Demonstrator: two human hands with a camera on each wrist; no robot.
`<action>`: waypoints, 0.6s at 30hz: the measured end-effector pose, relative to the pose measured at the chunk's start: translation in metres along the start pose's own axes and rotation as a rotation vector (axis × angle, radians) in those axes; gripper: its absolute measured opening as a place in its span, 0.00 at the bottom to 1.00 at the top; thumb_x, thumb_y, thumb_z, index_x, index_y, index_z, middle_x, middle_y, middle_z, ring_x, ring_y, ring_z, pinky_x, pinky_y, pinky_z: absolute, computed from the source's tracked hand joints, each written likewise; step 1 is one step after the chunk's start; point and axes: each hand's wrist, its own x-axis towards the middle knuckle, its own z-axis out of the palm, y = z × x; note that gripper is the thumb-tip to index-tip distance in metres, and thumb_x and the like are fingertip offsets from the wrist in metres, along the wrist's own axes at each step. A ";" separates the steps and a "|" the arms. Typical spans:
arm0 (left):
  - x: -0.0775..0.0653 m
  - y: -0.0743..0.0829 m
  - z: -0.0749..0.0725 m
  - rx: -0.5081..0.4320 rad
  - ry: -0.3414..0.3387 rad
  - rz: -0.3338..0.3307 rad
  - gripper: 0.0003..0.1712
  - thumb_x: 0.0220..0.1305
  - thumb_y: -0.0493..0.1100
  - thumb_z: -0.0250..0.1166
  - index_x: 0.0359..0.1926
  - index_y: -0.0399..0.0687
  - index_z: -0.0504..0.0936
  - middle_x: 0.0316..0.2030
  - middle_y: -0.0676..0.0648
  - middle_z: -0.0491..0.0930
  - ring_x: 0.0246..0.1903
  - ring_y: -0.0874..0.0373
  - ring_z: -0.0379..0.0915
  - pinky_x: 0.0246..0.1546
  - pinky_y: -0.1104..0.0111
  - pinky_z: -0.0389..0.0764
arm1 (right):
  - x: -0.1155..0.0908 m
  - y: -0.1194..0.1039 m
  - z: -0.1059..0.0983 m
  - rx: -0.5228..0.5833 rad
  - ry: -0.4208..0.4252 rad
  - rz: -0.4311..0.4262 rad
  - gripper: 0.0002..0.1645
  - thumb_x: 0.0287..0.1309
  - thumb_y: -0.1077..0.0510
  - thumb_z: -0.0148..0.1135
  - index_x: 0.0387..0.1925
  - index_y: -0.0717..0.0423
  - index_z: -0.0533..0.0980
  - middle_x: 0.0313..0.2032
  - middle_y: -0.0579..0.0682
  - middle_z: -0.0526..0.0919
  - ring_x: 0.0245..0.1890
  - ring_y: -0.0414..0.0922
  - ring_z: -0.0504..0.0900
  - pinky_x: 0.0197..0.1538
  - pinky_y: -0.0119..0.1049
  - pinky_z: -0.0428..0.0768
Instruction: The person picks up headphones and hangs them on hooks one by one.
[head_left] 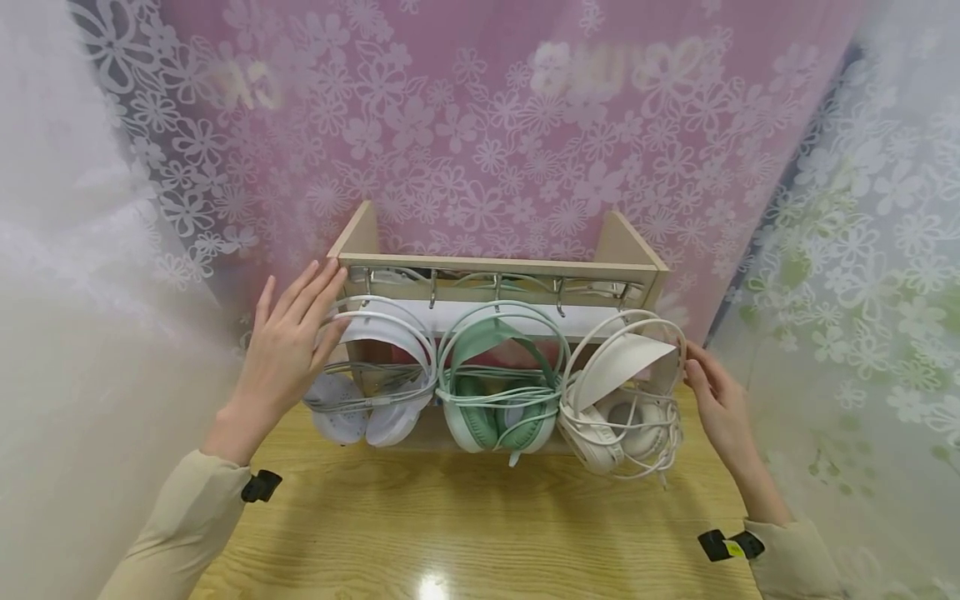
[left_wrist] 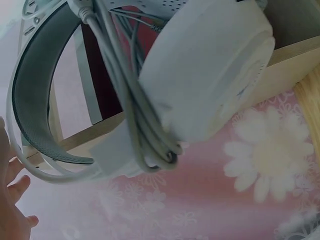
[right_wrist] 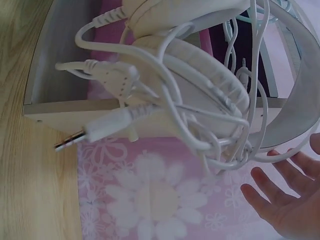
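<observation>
White headphones (head_left: 393,408) with a grey cable hang at the left of a wooden hook rack (head_left: 487,265). Green headphones (head_left: 471,412) hang in the middle, and cream headphones (head_left: 600,442) with a tangled cable at the right. My left hand (head_left: 288,337) lies at the rack's left end, fingers straight, beside the white headband (left_wrist: 30,100). At the far right, my right hand (head_left: 716,400) has its fingertips at the cream headband's outer edge; its fingers look loosely extended in the right wrist view. The cream cable's plug (right_wrist: 107,125) dangles free.
Metal hooks (head_left: 432,290) line the rack's front. Beneath it spreads a wood-grain table (head_left: 480,525). A pink flowered curtain (head_left: 480,125) stands behind, with pale translucent sheets (head_left: 885,333) at both sides.
</observation>
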 end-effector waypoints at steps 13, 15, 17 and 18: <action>-0.035 -0.004 0.001 -0.032 0.080 -0.085 0.38 0.78 0.65 0.43 0.75 0.45 0.66 0.74 0.44 0.65 0.74 0.45 0.59 0.75 0.41 0.44 | -0.023 0.011 -0.001 -0.109 -0.020 0.048 0.24 0.79 0.58 0.46 0.70 0.57 0.71 0.62 0.64 0.78 0.54 0.16 0.69 0.51 0.11 0.68; -0.042 -0.005 0.002 -0.048 0.100 -0.104 0.39 0.78 0.66 0.44 0.75 0.44 0.66 0.74 0.43 0.65 0.73 0.45 0.59 0.75 0.41 0.45 | -0.026 0.014 -0.001 -0.121 -0.024 0.053 0.24 0.79 0.58 0.47 0.70 0.57 0.71 0.62 0.66 0.77 0.54 0.16 0.68 0.50 0.11 0.67; -0.049 -0.006 0.002 -0.053 0.110 -0.124 0.40 0.77 0.67 0.44 0.75 0.43 0.65 0.74 0.42 0.65 0.74 0.45 0.59 0.75 0.41 0.45 | -0.031 0.017 -0.001 -0.133 -0.026 0.053 0.24 0.79 0.58 0.47 0.70 0.56 0.71 0.62 0.66 0.77 0.54 0.17 0.68 0.50 0.11 0.67; -0.053 -0.007 0.003 -0.053 0.109 -0.136 0.40 0.77 0.67 0.44 0.75 0.43 0.65 0.74 0.42 0.64 0.74 0.45 0.59 0.75 0.41 0.45 | -0.033 0.019 -0.001 -0.133 -0.028 0.053 0.24 0.79 0.58 0.47 0.70 0.55 0.71 0.62 0.65 0.77 0.55 0.18 0.68 0.50 0.11 0.67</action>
